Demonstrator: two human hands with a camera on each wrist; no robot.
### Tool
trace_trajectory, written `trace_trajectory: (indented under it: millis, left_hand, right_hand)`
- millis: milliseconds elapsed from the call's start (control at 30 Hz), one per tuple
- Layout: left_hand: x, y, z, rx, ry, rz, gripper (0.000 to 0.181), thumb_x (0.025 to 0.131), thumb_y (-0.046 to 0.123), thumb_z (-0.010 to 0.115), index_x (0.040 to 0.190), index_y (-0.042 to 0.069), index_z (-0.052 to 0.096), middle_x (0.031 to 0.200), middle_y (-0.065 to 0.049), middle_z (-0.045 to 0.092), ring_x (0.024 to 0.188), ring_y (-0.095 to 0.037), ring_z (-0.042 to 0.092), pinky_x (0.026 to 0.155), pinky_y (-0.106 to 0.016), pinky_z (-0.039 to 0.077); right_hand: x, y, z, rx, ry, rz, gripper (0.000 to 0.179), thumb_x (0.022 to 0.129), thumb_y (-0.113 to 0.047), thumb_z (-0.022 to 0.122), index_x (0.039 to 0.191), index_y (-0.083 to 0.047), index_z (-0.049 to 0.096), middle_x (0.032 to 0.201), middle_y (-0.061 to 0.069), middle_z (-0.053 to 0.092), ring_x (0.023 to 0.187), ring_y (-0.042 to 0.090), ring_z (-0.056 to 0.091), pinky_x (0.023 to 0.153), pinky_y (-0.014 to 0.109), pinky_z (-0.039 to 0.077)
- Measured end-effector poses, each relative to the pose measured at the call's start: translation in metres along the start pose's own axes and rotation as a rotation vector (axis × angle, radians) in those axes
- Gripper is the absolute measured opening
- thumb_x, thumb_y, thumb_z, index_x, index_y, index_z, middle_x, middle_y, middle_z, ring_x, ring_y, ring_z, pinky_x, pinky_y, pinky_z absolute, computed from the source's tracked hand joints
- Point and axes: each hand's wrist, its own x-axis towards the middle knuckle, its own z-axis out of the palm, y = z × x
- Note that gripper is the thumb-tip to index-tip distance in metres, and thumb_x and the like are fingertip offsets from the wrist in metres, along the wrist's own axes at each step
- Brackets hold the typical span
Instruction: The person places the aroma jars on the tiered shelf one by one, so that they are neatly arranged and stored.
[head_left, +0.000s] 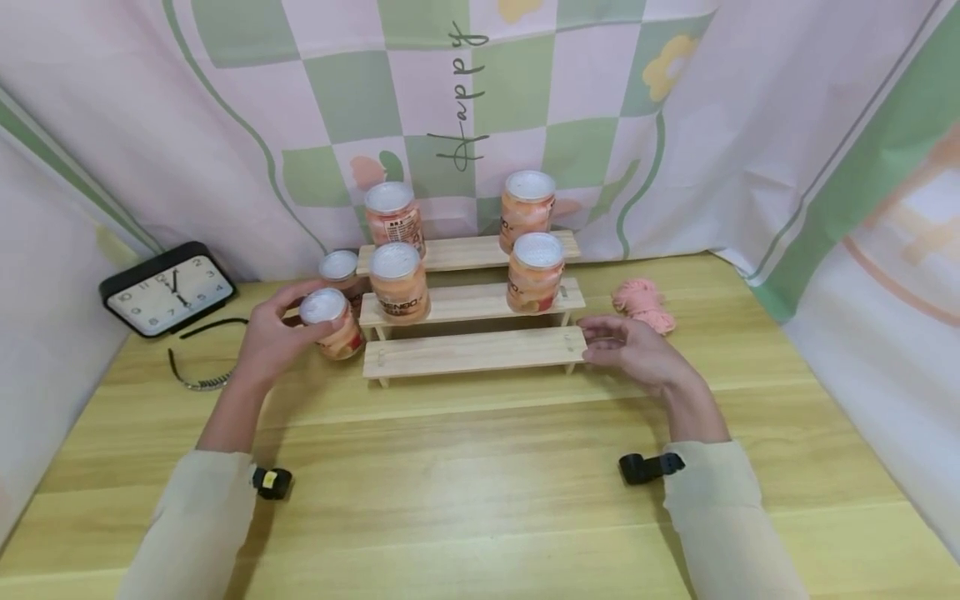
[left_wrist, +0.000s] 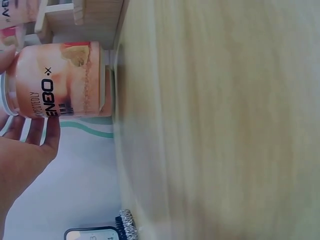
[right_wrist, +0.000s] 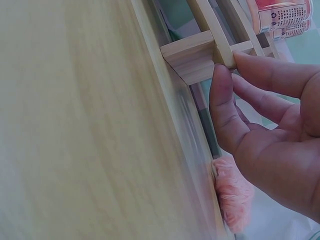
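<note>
One peach-coloured jar (head_left: pixel 345 340) was held by the left hand (head_left: pixel 273 333) beside the left end of the stepped wooden stand (head_left: pixel 465 252), its upper part clasped between thumb and fingers; it seemed to be borne just off the table (head_left: pixel 465 483). The right end of the lowest board (head_left: pixel 476 352) was pinched between the thumb and forefinger of the right hand (head_left: pixel 630 354).

The rear jar (head_left: pixel 343 265), standing close behind, could be knocked if the held one were swung backward. The middle jars (head_left: pixel 400 287) could be toppled by a sideways bump or a tug on the pinched board, since they were perched near the ends of the middle board (head_left: pixel 471 302); the upper jars (head_left: pixel 527 212) could be shaken loose likewise. A tilt might be caused by the high grasp.

Little depth was offered by the narrow boards, so a base could be left overhanging an edge. Leftward movement was hemmed by the clock (head_left: pixel 168 287) and the black cord (head_left: pixel 202 383), and the right hand was neighboured by pink yarn (head_left: pixel 645 306). The widest room was found in front of the stand, and the lowest board's length was left accessible from there.
</note>
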Motion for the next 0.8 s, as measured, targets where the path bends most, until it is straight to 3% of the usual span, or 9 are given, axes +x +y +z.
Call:
trace_trajectory:
  millis: [467, 800]
  left_hand:
    - [-0.018, 0.017, -0.010, -0.062, -0.022, 0.030, 0.060, 0.084, 0.013, 0.084, 0.139, 0.006, 0.061, 0.134, -0.004, 0.058, 0.112, -0.016, 0.053, 0.087, -0.026, 0.046]
    - [-0.028, 0.029, -0.008, -0.081, -0.153, 0.124, 0.059, 0.083, 0.006, 0.084, 0.136, -0.001, 0.060, 0.135, -0.008, 0.058, 0.117, -0.020, 0.052, 0.091, -0.030, 0.045]
  right_hand:
    - [0.000, -0.001, 0.001, 0.009, -0.004, -0.004, 0.059, 0.096, 0.001, 0.064, 0.148, 0.011, 0.038, 0.142, 0.029, 0.044, 0.121, 0.032, 0.050, 0.092, 0.026, 0.053]
    - [-0.001, -0.001, 0.001, 0.013, -0.007, -0.006, 0.060, 0.096, 0.001, 0.064, 0.148, 0.012, 0.038, 0.143, 0.030, 0.043, 0.125, 0.038, 0.048, 0.092, 0.026, 0.053]
